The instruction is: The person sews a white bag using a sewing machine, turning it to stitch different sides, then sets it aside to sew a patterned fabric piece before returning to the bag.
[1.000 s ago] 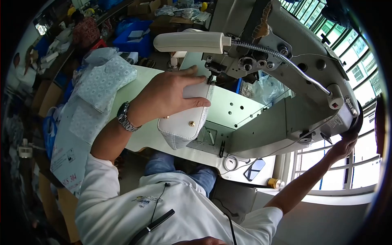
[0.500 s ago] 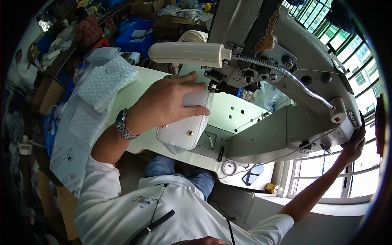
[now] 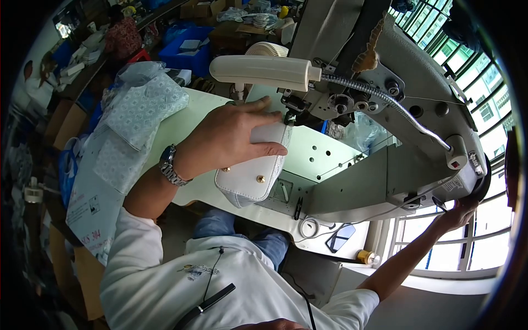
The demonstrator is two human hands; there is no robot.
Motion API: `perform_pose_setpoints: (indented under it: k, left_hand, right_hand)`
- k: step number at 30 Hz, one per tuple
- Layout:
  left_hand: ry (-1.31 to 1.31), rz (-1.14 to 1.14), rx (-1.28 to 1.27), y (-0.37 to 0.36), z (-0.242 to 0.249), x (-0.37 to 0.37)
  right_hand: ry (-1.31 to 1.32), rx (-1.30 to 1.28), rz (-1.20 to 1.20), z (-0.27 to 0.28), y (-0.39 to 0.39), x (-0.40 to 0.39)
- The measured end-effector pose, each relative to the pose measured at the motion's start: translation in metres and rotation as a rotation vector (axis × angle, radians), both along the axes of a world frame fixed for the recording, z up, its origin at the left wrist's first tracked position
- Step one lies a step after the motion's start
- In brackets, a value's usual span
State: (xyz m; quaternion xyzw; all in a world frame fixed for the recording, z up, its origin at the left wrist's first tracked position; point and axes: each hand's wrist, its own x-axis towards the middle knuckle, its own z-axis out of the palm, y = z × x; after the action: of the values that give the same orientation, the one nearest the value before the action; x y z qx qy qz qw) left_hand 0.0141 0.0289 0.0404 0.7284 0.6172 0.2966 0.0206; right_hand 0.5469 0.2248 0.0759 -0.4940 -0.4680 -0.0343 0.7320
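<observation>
My left hand [image 3: 231,135], with a metal watch on the wrist, grips a small white handbag [image 3: 245,184] from above. Its thumb and fingers spread over the flat base, where gold studs show. One edge of the bag sits at the needle area [image 3: 290,116] of a large grey sewing machine [image 3: 352,190]. On the far right, my right hand [image 3: 459,213] is at the lower rim of the machine's dark handwheel [image 3: 485,181], its fingers partly hidden behind the rim.
A white lamp [image 3: 261,71] on a flexible metal neck hangs above my left hand. Patterned wrapped packages [image 3: 146,104] lie at the left of the table. A phone [image 3: 341,237] and a thread spool [image 3: 366,257] are near the window. Another person [image 3: 121,36] sits in the background.
My right hand has moved down and toward me along the handwheel. My left hand and the bag stay at the needle area, with the whole view shifted slightly.
</observation>
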Motion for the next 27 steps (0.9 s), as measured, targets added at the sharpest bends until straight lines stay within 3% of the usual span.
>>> perform_pose_setpoints:
  k: [4,13,16,18,19,21,24,27]
  left_hand:
    - [0.020,0.000,-0.001,0.003,-0.002,-0.002]
    - [0.062,-0.025,0.018,0.017,0.000,-0.009]
    - [0.047,-0.076,0.029,0.019,0.002,-0.014]
    - [0.106,0.036,-0.041,0.034,0.008,-0.027]
    - [0.238,0.095,0.193,0.046,0.002,-0.032]
    - [0.270,0.078,0.154,0.077,0.004,-0.043]
    - [0.187,0.053,0.118,0.101,0.017,-0.044]
    - [0.165,0.026,0.281,0.117,-0.003,-0.049]
  right_hand:
    - [-0.003,0.022,0.089,-0.018,0.003,0.013]
    - [-0.147,-0.060,0.005,-0.006,0.006,0.031]
    - [-0.277,-0.046,-0.181,0.023,0.002,0.034]
    - [-0.243,-0.028,-0.063,0.057,0.000,0.025]
    - [-0.211,-0.036,0.023,0.071,0.005,0.025]
    - [-0.246,-0.120,0.045,0.094,0.048,0.064]
    - [-0.450,-0.423,-0.035,0.106,0.056,0.063]
    - [-0.356,-0.244,-0.157,0.078,0.019,0.022]
